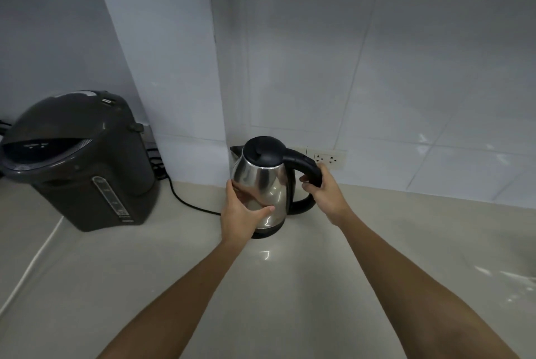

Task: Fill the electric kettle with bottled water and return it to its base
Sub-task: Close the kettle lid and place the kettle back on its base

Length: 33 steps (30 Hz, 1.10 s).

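Head view, the only one. Electric kettle stands at the back of the bench, close to the tiled wall, just below and left of a wall socket. Body polished steel; lid, handle and lower ring black plastic. Lid is down. Dark ring under the body may be the base, but whether kettle sits on it or is just lifted off cannot be told. A black cord runs along the bench towards the kettle's foot.

Handling, as a judgement: rigid shell, smooth and likely slippery on the steel, so the looped handle is the proper hold; the body only for steadying. Empty it should be light; filled, much heavier and weighted away from the handle. No bottle in view.

Right hand is wrapped around the upper curve of the handle, fingers curled over the far side, wrist straight, forearm reaching in from lower right. Left hand lies spread against the near left flank of the steel body, thumb pointing right across it, palm cupping, not gripping. Both arms extended well forward.

A dark hot-water dispenser stands well apart on the left.
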### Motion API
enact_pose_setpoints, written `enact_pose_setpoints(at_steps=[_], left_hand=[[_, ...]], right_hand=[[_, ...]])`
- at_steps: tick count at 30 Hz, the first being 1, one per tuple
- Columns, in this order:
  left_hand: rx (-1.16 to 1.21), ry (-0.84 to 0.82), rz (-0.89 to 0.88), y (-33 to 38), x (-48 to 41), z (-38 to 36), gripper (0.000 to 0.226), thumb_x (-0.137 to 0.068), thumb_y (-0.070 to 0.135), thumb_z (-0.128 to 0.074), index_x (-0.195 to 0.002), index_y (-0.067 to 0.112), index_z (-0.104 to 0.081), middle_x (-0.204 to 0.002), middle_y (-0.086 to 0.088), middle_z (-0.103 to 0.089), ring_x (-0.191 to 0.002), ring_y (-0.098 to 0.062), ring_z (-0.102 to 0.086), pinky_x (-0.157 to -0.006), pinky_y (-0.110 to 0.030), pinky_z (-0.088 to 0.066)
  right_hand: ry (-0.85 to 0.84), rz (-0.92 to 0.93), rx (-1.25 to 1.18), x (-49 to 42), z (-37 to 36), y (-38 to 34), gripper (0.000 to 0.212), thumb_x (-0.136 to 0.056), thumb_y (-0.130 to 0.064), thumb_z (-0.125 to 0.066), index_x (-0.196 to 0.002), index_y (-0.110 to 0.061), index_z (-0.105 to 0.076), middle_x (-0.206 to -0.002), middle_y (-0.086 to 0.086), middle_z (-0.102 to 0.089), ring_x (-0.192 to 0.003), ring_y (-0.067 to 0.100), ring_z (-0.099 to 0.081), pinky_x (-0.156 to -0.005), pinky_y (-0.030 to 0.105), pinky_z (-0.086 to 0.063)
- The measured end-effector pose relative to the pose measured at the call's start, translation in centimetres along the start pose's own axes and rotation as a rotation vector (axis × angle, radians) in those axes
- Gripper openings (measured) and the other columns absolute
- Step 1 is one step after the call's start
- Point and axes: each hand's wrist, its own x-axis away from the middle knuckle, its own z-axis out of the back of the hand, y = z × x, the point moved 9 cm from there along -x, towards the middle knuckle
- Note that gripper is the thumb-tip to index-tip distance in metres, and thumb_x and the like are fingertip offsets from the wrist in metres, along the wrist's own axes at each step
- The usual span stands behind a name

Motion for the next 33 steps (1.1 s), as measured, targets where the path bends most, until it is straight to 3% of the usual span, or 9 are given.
enact_pose_setpoints(at_steps=[3, 9, 12, 17, 22, 25, 28, 31, 33], left_hand=[[-0.036, 0.023, -0.001, -0.1, 0.4, 0.3, 0.107, -0.052, 0.037, -0.092, -0.138, 0.022, -0.031, -0.123, 0.002, -0.063, -0.115, -0.019, -0.06, -0.099, -0.038, -0.05], [-0.032, 0.062, 0.033, -0.3, 0.5, 0.4, 0.103, -0.055, 0.037, -0.091, -0.138, 0.018, -0.032, -0.125, -0.001, -0.062, -0.117, -0.022, -0.059, -0.1, -0.041, -0.049], [-0.037, 0.036, 0.049, -0.3, -0.5, 0.7, 0.102, -0.056, 0.042, -0.09, -0.137, 0.018, -0.033, -0.126, 0.001, -0.06, -0.117, -0.021, -0.058, -0.101, -0.039, -0.049], [-0.122, -0.108, 0.026, -0.2, -2.1, 0.8, 0.092, -0.057, 0.043, -0.09, -0.129, 0.019, -0.038, -0.109, 0.011, -0.059, -0.108, -0.016, -0.057, -0.09, -0.027, -0.047], [-0.097, -0.036, -0.008, -0.5, -1.0, 0.9, 0.094, -0.056, 0.04, -0.09, -0.132, 0.019, -0.037, -0.1, 0.015, -0.057, -0.099, -0.01, -0.057, -0.089, -0.024, -0.047], [-0.07, -0.007, -0.003, -0.5, -0.5, 0.5, 0.094, -0.059, 0.038, -0.089, -0.133, 0.019, -0.035, -0.117, 0.006, -0.061, -0.11, -0.018, -0.059, -0.094, -0.031, -0.049], [-0.068, -0.012, 0.02, -0.5, -0.5, 0.2, 0.099, -0.06, 0.037, -0.089, -0.138, 0.017, -0.031, -0.131, -0.002, -0.058, -0.121, -0.024, -0.056, -0.102, -0.04, -0.048], [-0.071, -0.006, 0.027, -0.7, -0.4, 0.3, 0.105, -0.061, 0.037, -0.089, -0.142, 0.017, -0.026, -0.134, -0.003, -0.056, -0.124, -0.024, -0.054, -0.104, -0.041, -0.046], [-0.072, -0.005, 0.03, -0.7, -0.3, 0.3, 0.108, -0.061, 0.037, -0.089, -0.145, 0.017, -0.023, -0.136, -0.003, -0.055, -0.124, -0.024, -0.054, -0.104, -0.039, -0.046]], right_hand=[[-0.056, 0.007, 0.034, 0.1, -0.2, 0.3, 0.039, -0.088, 0.002, -0.058, -0.099, -0.035, -0.053, -0.092, -0.005, -0.066, -0.093, -0.002, -0.062, -0.085, 0.026, -0.044], [-0.091, -0.001, 0.153, -1.0, -0.5, -0.4, 0.031, -0.09, -0.007, -0.059, -0.107, -0.031, -0.049, -0.098, -0.005, -0.065, -0.104, 0.015, -0.061, -0.094, 0.035, -0.043], [-0.103, -0.014, 0.22, -1.9, -1.0, -1.4, 0.03, -0.091, -0.011, -0.059, -0.111, -0.03, -0.046, -0.098, -0.001, -0.065, -0.098, 0.015, -0.06, -0.087, 0.031, -0.042], [-0.07, -0.021, 0.253, -0.9, -0.8, -0.7, 0.03, -0.089, -0.01, -0.061, -0.109, -0.028, -0.047, -0.087, -0.006, -0.065, -0.085, 0.006, -0.06, -0.075, 0.026, -0.041], [-0.068, -0.03, 0.206, -0.3, -0.6, 0.1, 0.036, -0.089, -0.009, -0.061, -0.116, -0.03, -0.048, -0.1, -0.006, -0.066, -0.097, 0.007, -0.061, -0.083, 0.024, -0.042], [-0.008, -0.043, 0.22, -0.8, -0.6, -0.4, 0.04, -0.089, -0.007, -0.06, -0.124, -0.023, -0.049, -0.102, -0.001, -0.061, -0.099, 0.019, -0.057, -0.086, 0.029, -0.04], [-0.002, -0.199, 0.064, -0.8, -0.5, 0.1, 0.034, -0.085, -0.007, -0.058, -0.113, -0.025, -0.055, -0.096, -0.003, -0.057, -0.096, 0.021, -0.053, -0.082, 0.035, -0.044], [0.016, -0.436, -0.23, -0.3, -0.5, 1.3, 0.012, -0.087, -0.023, -0.051, -0.097, -0.024, -0.058, -0.098, 0.002, -0.054, -0.103, 0.024, -0.051, -0.093, 0.054, -0.045], [0.037, -0.476, -0.28, -0.2, -0.3, 1.3, 0.018, -0.09, -0.036, -0.049, -0.097, -0.024, -0.061, -0.101, 0.002, -0.057, -0.107, 0.025, -0.052, -0.095, 0.057, -0.044]])
